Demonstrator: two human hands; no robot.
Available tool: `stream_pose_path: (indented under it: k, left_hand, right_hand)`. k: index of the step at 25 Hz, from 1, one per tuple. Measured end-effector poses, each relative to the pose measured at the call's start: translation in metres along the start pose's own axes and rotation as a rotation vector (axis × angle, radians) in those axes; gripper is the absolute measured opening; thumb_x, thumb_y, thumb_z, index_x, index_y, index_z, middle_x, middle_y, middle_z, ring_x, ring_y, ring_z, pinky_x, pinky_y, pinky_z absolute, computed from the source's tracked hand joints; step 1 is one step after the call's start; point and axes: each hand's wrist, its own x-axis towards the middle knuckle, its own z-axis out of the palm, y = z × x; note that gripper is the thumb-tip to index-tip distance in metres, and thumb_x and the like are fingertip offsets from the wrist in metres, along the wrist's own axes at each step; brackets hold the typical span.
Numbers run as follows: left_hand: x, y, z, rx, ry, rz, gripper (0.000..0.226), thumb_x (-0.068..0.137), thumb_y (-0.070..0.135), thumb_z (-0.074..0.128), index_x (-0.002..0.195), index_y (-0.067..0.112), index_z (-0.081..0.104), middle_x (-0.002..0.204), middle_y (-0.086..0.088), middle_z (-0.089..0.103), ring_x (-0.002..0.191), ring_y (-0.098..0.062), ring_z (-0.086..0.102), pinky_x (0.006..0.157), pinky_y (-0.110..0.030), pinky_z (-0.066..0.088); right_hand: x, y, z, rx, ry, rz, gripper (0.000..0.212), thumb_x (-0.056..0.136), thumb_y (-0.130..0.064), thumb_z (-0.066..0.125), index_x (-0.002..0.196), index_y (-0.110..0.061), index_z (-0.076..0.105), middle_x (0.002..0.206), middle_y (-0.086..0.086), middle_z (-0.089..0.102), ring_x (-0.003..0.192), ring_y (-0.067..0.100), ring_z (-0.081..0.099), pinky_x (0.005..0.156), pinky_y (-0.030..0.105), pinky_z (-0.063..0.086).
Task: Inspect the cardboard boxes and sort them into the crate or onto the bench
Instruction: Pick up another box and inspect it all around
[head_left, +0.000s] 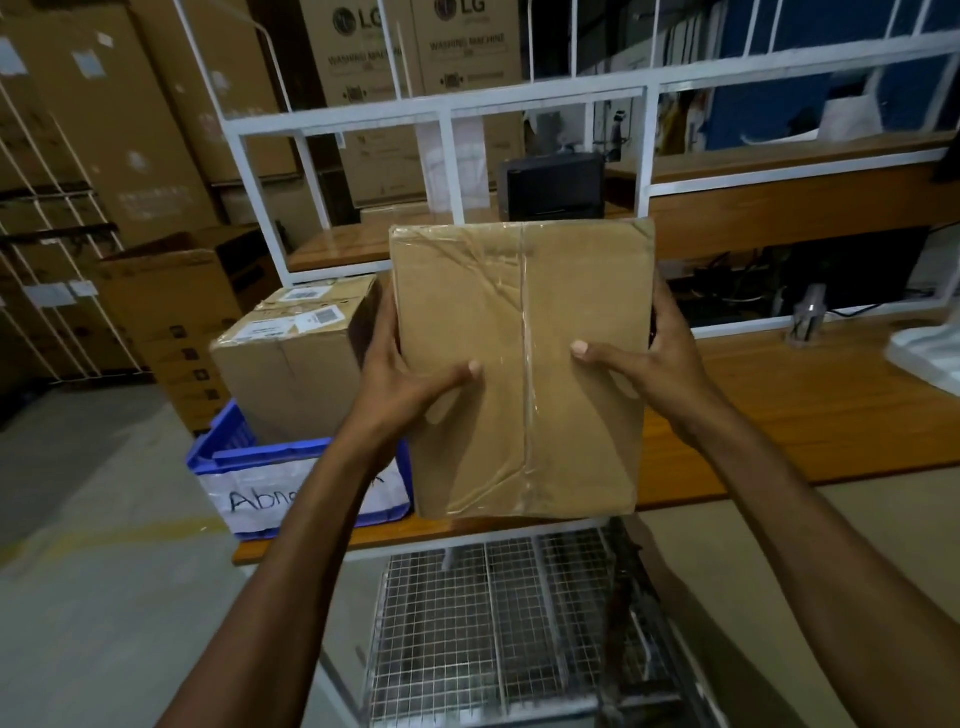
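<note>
both arms extended; left hand (400, 374) and right hand (660, 364) grip taped box (524, 395).

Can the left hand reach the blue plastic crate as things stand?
Probably not yet: the left hand grips the taped brown cardboard box, though the blue plastic crate lies close beside it.

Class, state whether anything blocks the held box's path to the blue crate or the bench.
A labelled box fills much of the blue crate, left of the held box. Nothing visible lies between it and the bench at right.
</note>
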Motion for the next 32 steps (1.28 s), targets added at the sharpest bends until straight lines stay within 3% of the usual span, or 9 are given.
stream_pose_path:
  k: [4, 9, 11, 13, 17, 22, 27, 30, 32]
  left_hand:
    - [-0.01, -0.004, 0.011, 0.088, -0.012, 0.019, 0.129, 0.078, 0.039, 0.091, 0.162, 0.053, -0.007, 0.169, 0.014, 0.014, 0.143, -0.012, 0.031, 0.118, -0.053, 0.039]
    - [-0.001, -0.001, 0.021, -0.137, 0.181, -0.004, 0.103, 0.078, 0.037, 0.092, 0.155, 0.037, 0.023, 0.14, 0.018, 0.047, 0.137, -0.015, 0.049, 0.114, -0.057, 0.045]
    - [0.003, -0.008, 0.014, -0.187, 0.126, 0.002, 0.106, 0.077, 0.037, 0.093, 0.158, 0.044, 0.025, 0.15, 0.01, 0.049, 0.136, -0.016, 0.053, 0.11, -0.055, 0.05]
    - [0.005, -0.014, 0.006, -0.242, 0.018, -0.006, 0.111, 0.073, 0.043, 0.094, 0.159, 0.054, 0.024, 0.155, 0.007, 0.049, 0.137, -0.017, 0.055, 0.108, -0.054, 0.052]
    - [0.004, -0.011, 0.006, -0.17, 0.018, 0.029, 0.119, 0.07, 0.05, 0.093, 0.157, 0.065, 0.013, 0.161, 0.009, 0.038, 0.141, -0.017, 0.049, 0.112, -0.058, 0.047]
    - [0.009, 0.01, 0.019, -0.083, 0.102, 0.1, 0.113, 0.079, 0.03, 0.092, 0.163, 0.041, 0.017, 0.158, 0.011, 0.038, 0.141, -0.012, 0.045, 0.116, -0.054, 0.044]
    - [0.001, 0.018, -0.025, -0.035, -0.291, 0.087, 0.141, 0.064, 0.034, 0.098, 0.154, 0.068, -0.004, 0.16, 0.018, 0.029, 0.134, 0.001, 0.048, 0.104, -0.029, 0.052]
    - [-0.002, 0.018, -0.022, 0.022, -0.281, 0.137, 0.138, 0.074, 0.032, 0.095, 0.152, 0.07, -0.013, 0.166, 0.022, 0.016, 0.136, 0.006, 0.041, 0.105, -0.027, 0.048]
    - [0.0, 0.013, -0.011, -0.01, -0.192, 0.145, 0.134, 0.078, 0.032, 0.092, 0.155, 0.066, -0.013, 0.169, 0.013, 0.018, 0.137, -0.002, 0.044, 0.109, -0.039, 0.049]
  right_hand:
    - [0.0, -0.001, 0.001, -0.117, 0.008, -0.005, 0.11, 0.081, -0.038, 0.087, 0.162, -0.039, 0.012, 0.146, -0.017, 0.038, 0.129, 0.006, 0.043, 0.104, 0.036, 0.041]
    - [0.019, -0.032, -0.002, -0.131, 0.053, -0.052, 0.092, 0.081, -0.035, 0.087, 0.157, -0.031, 0.036, 0.13, -0.023, 0.053, 0.111, -0.007, 0.055, 0.094, 0.022, 0.049]
    - [0.017, -0.032, -0.012, -0.067, -0.077, -0.022, 0.099, 0.079, -0.027, 0.089, 0.158, -0.041, 0.03, 0.127, -0.029, 0.053, 0.109, -0.014, 0.055, 0.084, 0.014, 0.049]
    - [0.014, -0.028, -0.021, -0.034, -0.159, 0.015, 0.108, 0.079, -0.027, 0.089, 0.159, -0.048, 0.02, 0.133, -0.026, 0.052, 0.115, -0.008, 0.055, 0.086, 0.02, 0.048]
    - [0.009, -0.016, -0.015, 0.006, -0.162, 0.041, 0.109, 0.08, -0.03, 0.087, 0.16, -0.045, 0.014, 0.135, -0.025, 0.05, 0.116, -0.008, 0.055, 0.087, 0.02, 0.047]
    - [0.019, -0.018, -0.011, 0.018, -0.102, 0.06, 0.111, 0.082, -0.023, 0.086, 0.159, -0.039, 0.008, 0.142, -0.017, 0.043, 0.12, 0.001, 0.049, 0.093, 0.027, 0.046]
    - [0.005, -0.011, -0.024, 0.058, -0.13, 0.087, 0.11, 0.065, -0.008, 0.093, 0.151, -0.033, 0.028, 0.133, -0.012, 0.055, 0.121, 0.007, 0.057, 0.098, 0.036, 0.054]
    - [-0.005, -0.012, -0.021, 0.08, -0.129, 0.077, 0.099, 0.069, -0.011, 0.091, 0.148, -0.035, 0.035, 0.13, -0.018, 0.058, 0.115, -0.003, 0.06, 0.092, 0.025, 0.055]
    - [-0.002, -0.022, -0.019, 0.044, -0.09, 0.033, 0.091, 0.072, -0.016, 0.091, 0.146, -0.035, 0.04, 0.125, -0.021, 0.06, 0.108, -0.01, 0.061, 0.081, 0.017, 0.055]
